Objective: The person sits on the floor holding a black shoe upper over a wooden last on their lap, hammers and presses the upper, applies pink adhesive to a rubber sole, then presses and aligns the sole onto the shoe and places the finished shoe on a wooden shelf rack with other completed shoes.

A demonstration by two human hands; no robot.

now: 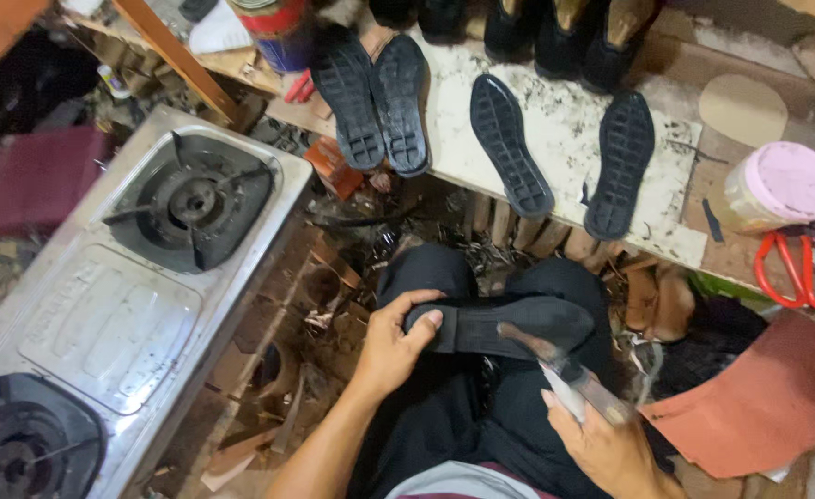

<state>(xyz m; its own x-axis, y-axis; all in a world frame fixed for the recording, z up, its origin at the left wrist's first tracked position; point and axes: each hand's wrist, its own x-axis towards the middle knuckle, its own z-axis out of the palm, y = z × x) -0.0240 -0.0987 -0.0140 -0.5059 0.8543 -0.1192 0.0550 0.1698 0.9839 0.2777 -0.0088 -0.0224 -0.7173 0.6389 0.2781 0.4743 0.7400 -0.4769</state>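
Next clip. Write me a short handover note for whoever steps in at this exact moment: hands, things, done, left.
Left hand: grips one end of a black shoe sole lying across the lap.
Right hand: grip closed on a knife, blade tip resting on the sole.
Four more black soles lie tread-up on the spotted board ahead; red scissors at right, gas stove at left.
Done: cannot tell how far the held sole is worked.
Left: cannot tell.
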